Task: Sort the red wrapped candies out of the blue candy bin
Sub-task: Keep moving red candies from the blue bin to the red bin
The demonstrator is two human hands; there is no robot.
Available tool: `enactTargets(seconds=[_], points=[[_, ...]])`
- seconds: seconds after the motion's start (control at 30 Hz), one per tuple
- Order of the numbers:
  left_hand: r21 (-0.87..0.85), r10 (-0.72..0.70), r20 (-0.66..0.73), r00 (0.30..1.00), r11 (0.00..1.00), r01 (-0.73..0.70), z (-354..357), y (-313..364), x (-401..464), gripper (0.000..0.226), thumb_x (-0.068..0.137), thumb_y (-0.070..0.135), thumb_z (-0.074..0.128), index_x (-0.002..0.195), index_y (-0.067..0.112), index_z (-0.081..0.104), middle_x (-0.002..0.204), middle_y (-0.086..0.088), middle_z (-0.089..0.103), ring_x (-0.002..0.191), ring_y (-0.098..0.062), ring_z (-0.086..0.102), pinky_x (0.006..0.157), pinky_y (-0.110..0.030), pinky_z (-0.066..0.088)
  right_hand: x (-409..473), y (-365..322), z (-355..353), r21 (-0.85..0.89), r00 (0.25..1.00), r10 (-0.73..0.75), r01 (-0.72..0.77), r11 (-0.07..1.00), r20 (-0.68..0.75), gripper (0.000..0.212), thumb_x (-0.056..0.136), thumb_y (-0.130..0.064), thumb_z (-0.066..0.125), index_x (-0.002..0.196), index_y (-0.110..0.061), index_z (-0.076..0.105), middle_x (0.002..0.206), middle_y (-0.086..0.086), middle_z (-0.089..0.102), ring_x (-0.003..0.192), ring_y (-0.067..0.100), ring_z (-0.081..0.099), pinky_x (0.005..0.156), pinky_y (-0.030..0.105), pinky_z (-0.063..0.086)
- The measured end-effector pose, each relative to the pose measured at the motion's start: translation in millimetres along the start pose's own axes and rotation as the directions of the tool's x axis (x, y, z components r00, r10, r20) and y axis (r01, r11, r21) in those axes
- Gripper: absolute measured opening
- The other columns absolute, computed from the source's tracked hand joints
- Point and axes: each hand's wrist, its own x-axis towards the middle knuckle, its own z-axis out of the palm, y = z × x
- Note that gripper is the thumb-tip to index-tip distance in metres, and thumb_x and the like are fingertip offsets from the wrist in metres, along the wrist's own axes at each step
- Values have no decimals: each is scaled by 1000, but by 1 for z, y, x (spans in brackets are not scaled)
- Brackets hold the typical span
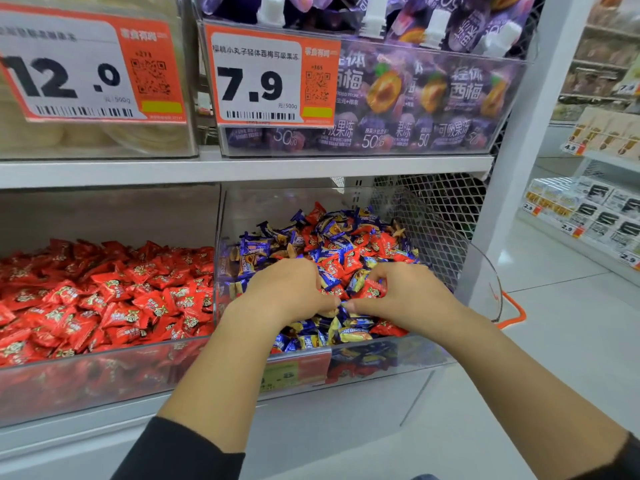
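The clear blue candy bin (pixel 388 360) on the lower shelf holds a mix of blue wrapped candies (pixel 254 250) and red wrapped candies (pixel 383 244). Both my hands are down in its front half, close together. My left hand (pixel 287 294) curls its fingers and thumb into the pile, gripping candies that its fingers hide. My right hand (pixel 405 297) curls its fingers round a red candy (pixel 375 288). To the left, a second clear bin (pixel 86 386) is filled only with red wrapped candies (pixel 110 292).
A clear divider wall (pixel 219 223) separates the two bins. The shelf board (pixel 242 168) above carries a bin of purple jelly pouches (pixel 433 95) and price tags (pixel 256 77). Wire mesh (pixel 433 209) closes the right side. The aisle floor (pixel 554 306) lies to the right.
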Motion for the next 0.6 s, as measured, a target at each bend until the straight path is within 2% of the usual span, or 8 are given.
enactTargets(seconds=[0.03,0.1,0.2,0.27,0.33,0.4,0.5,0.6], points=[[21,-15,-14,1000,1000,15,1,1,1,40,86,49,61,95,10,67,94,-6,68,86,-23,64,66,-32,45,0,-1,1,56,1000,-10,11,998,-7,45,74,-61,68,84,-19,60,79,-1,63,79,20,57,66,33,48],[15,-18,-40,999,1000,19,2,0,4,31,86,42,63,89,12,65,86,-5,65,79,-22,61,66,-32,45,1,-1,2,182,999,-9,17,983,-42,32,81,-49,66,71,-24,48,66,-4,51,66,18,49,57,32,36],[-58,2,-87,996,998,-8,-1,-2,5,13,85,27,62,80,18,55,76,-4,52,67,-20,46,61,-31,39,4,6,-2,405,989,79,-22,914,-123,15,88,-33,55,80,-19,58,73,2,61,65,19,51,62,33,41],[-128,12,-119,993,991,-27,-3,-3,4,13,86,23,65,83,15,55,77,-4,51,69,-19,44,61,-29,36,5,11,-6,446,983,114,-40,894,-141,10,87,-29,56,80,-22,59,75,1,63,62,16,51,63,32,43],[-188,37,-141,989,980,-63,-4,-1,3,17,86,25,68,91,15,56,81,4,49,77,-15,46,60,-25,34,5,15,-8,407,983,119,-54,912,-137,12,86,-31,61,76,-24,58,67,-3,59,56,13,49,55,28,40],[-215,85,-157,984,969,-118,-3,3,2,18,87,25,69,91,19,53,83,10,46,77,-10,44,58,-22,32,4,14,-9,306,988,107,-69,949,-108,23,83,-41,68,72,-24,59,58,-8,52,52,8,46,49,25,33],[-230,122,-145,982,961,-153,1,8,3,15,89,20,63,89,21,49,81,9,47,68,-5,43,55,-22,31,4,10,-4,161,996,93,-89,983,-14,42,75,-57,70,72,-15,68,52,-5,47,53,10,46,50,26,33],[-130,115,-115,987,983,-130,9,10,7,14,88,21,63,96,25,53,79,9,53,67,-9,50,57,-27,37,8,6,6,24,997,74,-74,997,-6,55,73,-61,70,69,-7,60,55,1,46,55,19,44,53,30,35]])
